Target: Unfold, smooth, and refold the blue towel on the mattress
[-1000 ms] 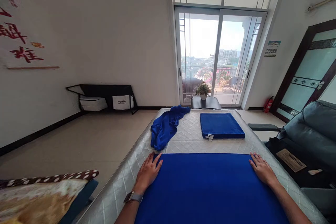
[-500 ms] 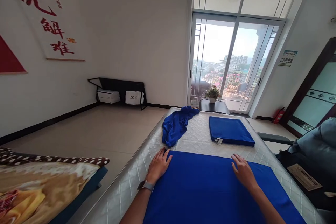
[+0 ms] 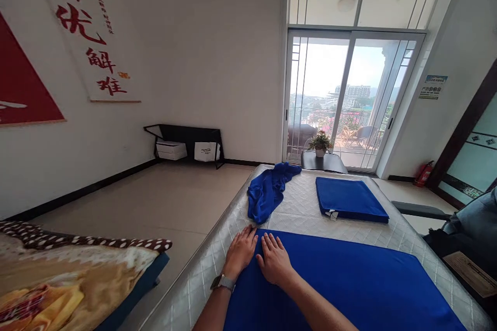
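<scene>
Blue cloth [image 3: 349, 279], spread smooth over the near part of a silvery quilted mattress [image 3: 209, 264], carries both hands near its far left corner. The left hand [image 3: 241, 252], a watch [image 3: 223, 283] at its wrist, rests palm down along the left edge; the right hand [image 3: 276, 261] lies flat just beside it. Both are open, fingers extended, gripping nothing. The right forearm crosses the cloth and hides part of it.

Beyond, on the same mattress, are a crumpled blue cloth [image 3: 266, 194] at the left and a neat folded blue stack [image 3: 351, 199] at the right. A white tag [image 3: 331, 214] sticks out from the stack's near edge, its print too small to read.

On the left wall, a hanging scroll [image 3: 83, 26] has large red characters, the lowest two reading 解难; a red banner [image 3: 23, 83] shows only part of a white character. Dark lettering on a white bag [image 3: 205, 151] is illegible, as is the notice [image 3: 433, 88] right of the glass door [image 3: 318, 75]. The bag and a white box [image 3: 171, 150] sit in a black rack [image 3: 190, 134].

A potted plant [image 3: 320, 143] on a dark chair [image 3: 324, 162] stands before the door. A red fire extinguisher [image 3: 424, 173] is by the right wall, and patterned bedding [image 3: 116, 269] lies at lower left.
</scene>
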A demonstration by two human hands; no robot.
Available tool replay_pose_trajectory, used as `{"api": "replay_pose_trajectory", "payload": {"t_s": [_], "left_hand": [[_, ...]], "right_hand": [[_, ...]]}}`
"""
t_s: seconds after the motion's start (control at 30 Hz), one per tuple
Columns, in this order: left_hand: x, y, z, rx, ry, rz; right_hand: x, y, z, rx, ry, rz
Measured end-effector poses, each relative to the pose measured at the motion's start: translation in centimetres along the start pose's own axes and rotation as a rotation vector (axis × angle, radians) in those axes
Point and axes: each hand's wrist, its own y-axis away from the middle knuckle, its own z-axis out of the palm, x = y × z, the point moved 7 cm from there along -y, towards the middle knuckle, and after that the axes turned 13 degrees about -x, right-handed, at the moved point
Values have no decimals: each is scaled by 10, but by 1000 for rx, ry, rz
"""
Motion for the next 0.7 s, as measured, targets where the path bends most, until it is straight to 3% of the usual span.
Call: {"api": "replay_pose_trajectory", "payload": {"t_s": [0.2,0.37,0.7], "left_hand": [[-2,1,5,-16,-32,-2],[-1,1,5,-31,-36,-27],[-2,3,6,-54,12,-9]], "right_hand": [[12,-1,3,-3,1,11],[39,12,-6,-20,29,96],[126,87,-37,-46,69,297]]}}
